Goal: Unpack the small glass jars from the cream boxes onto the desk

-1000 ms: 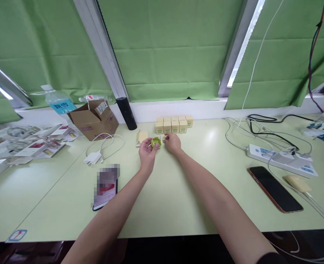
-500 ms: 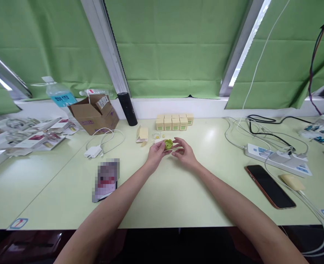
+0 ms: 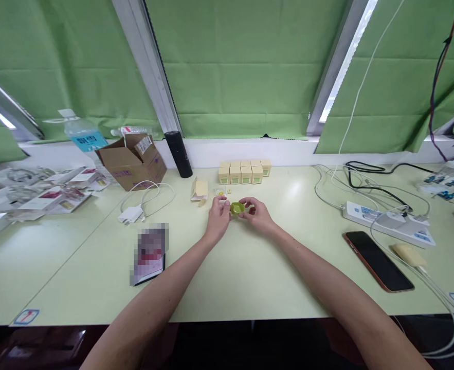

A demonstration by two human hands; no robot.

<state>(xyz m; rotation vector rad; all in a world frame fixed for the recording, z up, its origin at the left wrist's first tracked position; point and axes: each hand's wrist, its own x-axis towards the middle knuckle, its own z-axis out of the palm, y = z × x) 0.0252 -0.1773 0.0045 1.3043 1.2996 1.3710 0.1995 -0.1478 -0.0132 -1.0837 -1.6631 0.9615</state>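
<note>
A small olive-green cup-like piece (image 3: 237, 208) is held between my two hands, just above the middle of the table. My left hand (image 3: 217, 218) closes on its left side, thumb against the edge. From the right, my right hand (image 3: 258, 215) grips the other side with thumb and fingertips. Past the hands lie a small clear piece with a yellow spot (image 3: 220, 191) and a tiny yellowish piece (image 3: 229, 191). An opened cream box (image 3: 199, 190) is to their left. Several closed cream boxes (image 3: 246, 173) stand in a row behind.
A black bottle (image 3: 178, 154) and an open cardboard carton (image 3: 132, 163) stand at the back left, near a white charger (image 3: 131, 214). One phone (image 3: 149, 254) lies left of my forearms, another (image 3: 378, 261) right, below a power strip (image 3: 388, 224) with cables.
The green piece has moved slightly down and tilted, its inside less visible. My right fingers have come onto it, and my left hand has shifted its hold.
</note>
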